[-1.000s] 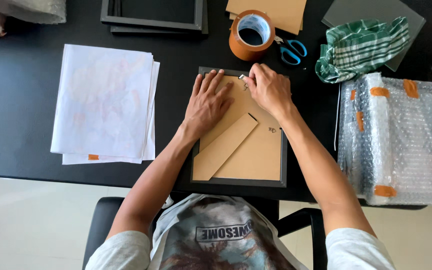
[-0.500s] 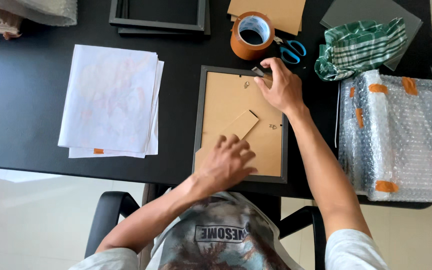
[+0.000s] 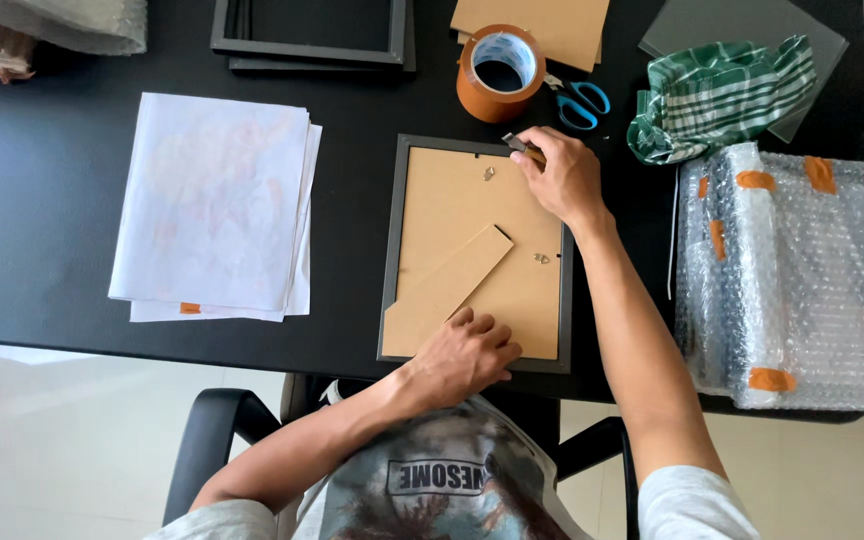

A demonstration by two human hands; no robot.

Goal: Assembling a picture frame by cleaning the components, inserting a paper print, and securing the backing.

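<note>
**Left hand settles on frame's lower edge, right works top edge**

Left hand (image 3: 467,355) has dropped from mid-backing to the bottom edge of the picture frame (image 3: 477,250) since a second ago; right hand (image 3: 564,175) hardly shifted, same spot at the frame's upper right corner. Frame lies face down near the front edge of the black table (image 3: 42,220), brown backing board up, its fold-out stand (image 3: 447,285) lying flat and diagonal across the backing. Left hand is palm down, fingers spread loosely, pressing the backing, gripping nothing. Right hand's fingers are curled around a small dark tool (image 3: 522,148) with its tip at the frame's top edge; what kind of tool, cannot tell.

Stack of white paper sheets (image 3: 217,205) sits left of the frame, well apart. Brown tape roll (image 3: 500,72) stands just beyond the frame's top edge, blue-handled scissors (image 3: 577,100) beside it. Green checked cloth (image 3: 717,95) toward the far right corner, bubble-wrapped bundle (image 3: 802,275) with orange tape strips along the right edge. Empty dark frames (image 3: 307,35) stacked at the far edge
</note>
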